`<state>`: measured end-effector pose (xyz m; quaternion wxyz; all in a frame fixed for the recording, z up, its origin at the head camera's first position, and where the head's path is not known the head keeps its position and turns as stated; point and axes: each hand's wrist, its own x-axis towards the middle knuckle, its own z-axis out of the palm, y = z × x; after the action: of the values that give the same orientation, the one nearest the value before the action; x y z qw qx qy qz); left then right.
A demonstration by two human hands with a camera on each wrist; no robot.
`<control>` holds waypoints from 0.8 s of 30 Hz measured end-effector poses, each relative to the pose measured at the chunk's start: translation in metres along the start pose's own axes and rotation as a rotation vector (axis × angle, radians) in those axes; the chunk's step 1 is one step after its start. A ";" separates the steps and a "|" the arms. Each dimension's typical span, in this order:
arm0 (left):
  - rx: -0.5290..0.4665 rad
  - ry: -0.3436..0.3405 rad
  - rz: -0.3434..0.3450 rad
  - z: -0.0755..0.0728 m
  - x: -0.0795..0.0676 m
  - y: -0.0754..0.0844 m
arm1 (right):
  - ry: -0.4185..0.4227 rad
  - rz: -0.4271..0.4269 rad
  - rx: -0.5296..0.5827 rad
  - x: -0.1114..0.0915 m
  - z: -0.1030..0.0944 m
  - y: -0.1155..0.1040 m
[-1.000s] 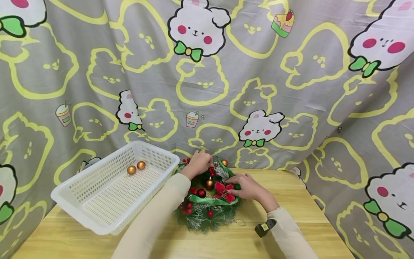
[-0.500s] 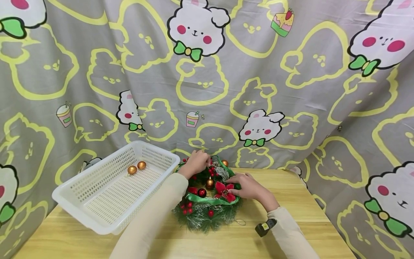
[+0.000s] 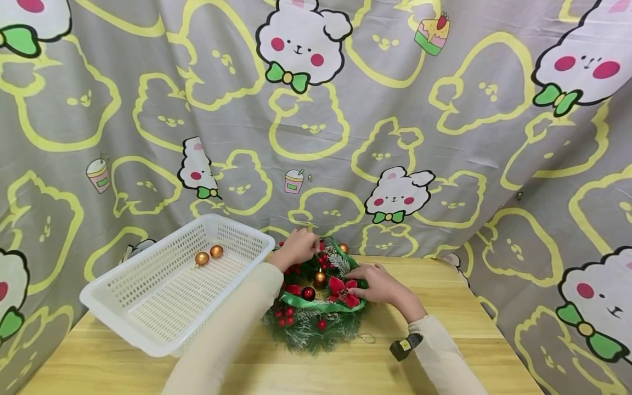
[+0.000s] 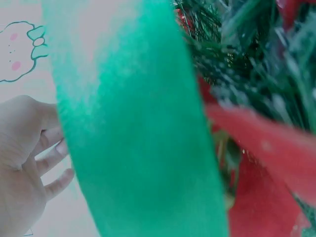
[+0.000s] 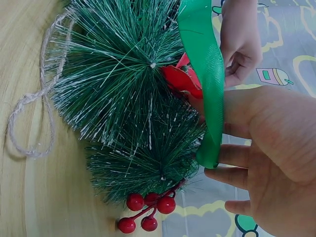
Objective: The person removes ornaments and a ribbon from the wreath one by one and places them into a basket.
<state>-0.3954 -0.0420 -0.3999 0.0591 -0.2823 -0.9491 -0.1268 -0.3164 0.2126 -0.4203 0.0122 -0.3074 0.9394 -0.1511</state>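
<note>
A green Christmas wreath (image 3: 316,329) with frosted needles, red berries and a shiny green ribbon (image 3: 316,304) lies on the table. My left hand (image 3: 298,247) is at its back left with bent fingers, pinching the ribbon; the fingertips are partly hidden behind the ribbon in the left wrist view. My right hand (image 3: 377,282) grips the wreath's right side, thumb beside a red poinsettia (image 3: 343,292). The ribbon passes across its fingertips in the right wrist view. Inside the ring show a gold bauble (image 3: 320,279) and a dark red bauble (image 3: 308,294).
A white plastic basket (image 3: 123,326) stands at left with two gold baubles (image 3: 202,258) in it. Another gold bauble (image 3: 344,248) shows at the wreath's back. A twine loop (image 3: 367,338) lies on the wooden table (image 3: 444,307), before a printed curtain (image 3: 316,137).
My left hand has shifted slightly left and toward me along the back of the wreath. The wreath's front left edge has moved a little left. My right hand holds its place.
</note>
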 end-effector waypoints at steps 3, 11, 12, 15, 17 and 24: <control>-0.007 -0.003 0.012 -0.001 -0.002 -0.001 | -0.006 0.003 0.004 0.000 0.000 -0.001; -0.101 0.014 0.103 -0.004 -0.004 0.005 | -0.010 0.015 0.002 0.001 0.000 -0.003; -0.111 0.015 0.114 -0.004 -0.004 0.007 | -0.010 0.014 0.001 0.001 -0.001 -0.003; -0.113 0.019 0.144 -0.002 -0.005 0.012 | -0.012 0.014 0.004 0.000 -0.001 -0.004; -0.098 0.031 0.163 0.001 -0.005 0.015 | -0.010 0.014 0.003 0.000 -0.001 -0.004; -0.072 0.131 0.190 0.003 -0.004 0.020 | -0.004 0.011 -0.013 0.001 -0.001 -0.003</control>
<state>-0.3815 -0.0270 -0.3989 0.1225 -0.3642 -0.9069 -0.1729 -0.3151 0.2099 -0.4187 0.0128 -0.3024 0.9421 -0.1443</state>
